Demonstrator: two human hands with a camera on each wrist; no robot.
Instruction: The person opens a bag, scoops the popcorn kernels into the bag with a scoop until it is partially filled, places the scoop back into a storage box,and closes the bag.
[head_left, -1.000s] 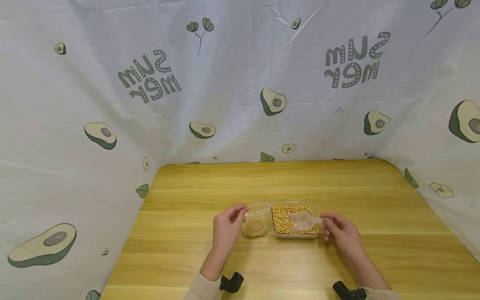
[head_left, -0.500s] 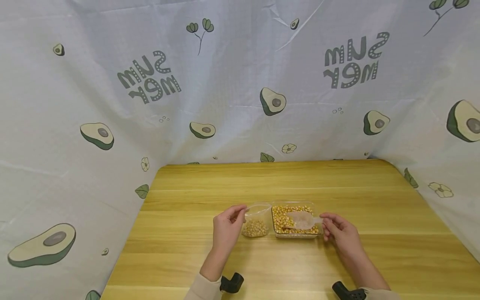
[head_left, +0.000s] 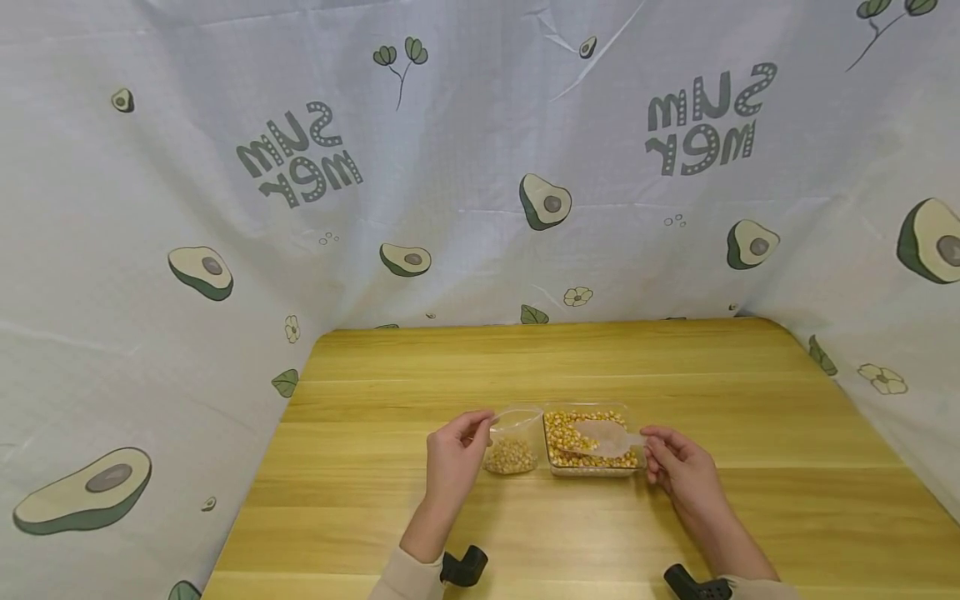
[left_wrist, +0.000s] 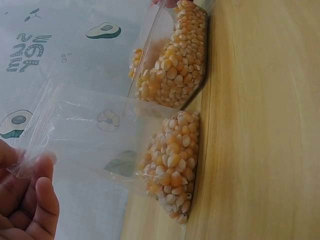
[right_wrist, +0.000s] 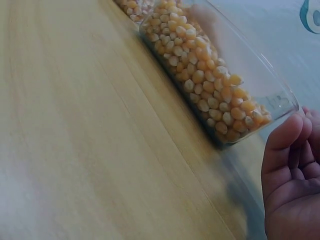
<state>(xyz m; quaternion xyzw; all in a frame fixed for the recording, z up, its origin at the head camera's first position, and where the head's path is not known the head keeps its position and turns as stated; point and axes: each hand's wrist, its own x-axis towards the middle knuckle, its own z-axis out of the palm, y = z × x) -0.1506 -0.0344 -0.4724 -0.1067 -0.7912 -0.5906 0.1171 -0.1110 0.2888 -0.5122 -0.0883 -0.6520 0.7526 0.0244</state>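
Note:
My left hand (head_left: pixel 456 454) pinches the upper left edge of a clear zip bag (left_wrist: pixel 85 135) between thumb and fingertips. Corn kernels (left_wrist: pixel 172 160) fill the bottom of the bag, which stands on the table with its mouth gaping. To its right, close beside it, is a clear rectangular container (head_left: pixel 595 472) of yellow corn kernels (right_wrist: pixel 200 70). My right hand (head_left: pixel 682 467) pinches the handle of a translucent scoop (head_left: pixel 603 435) at the container's right side. The scoop's bowl lies in the corn, its tip pointing left, with some kernels at its front.
The wooden table (head_left: pixel 405 367) reaches back to a white cloth (head_left: pixel 465 150) printed with avocados, which also hangs at both sides. A black wrist mount (head_left: pixel 463 567) is on the left forearm, and another black mount (head_left: pixel 697 583) on the right.
The scoop's tip has slid left and dug into the corn, and kernels now lie in its front. The left hand and the bag have stayed almost still.

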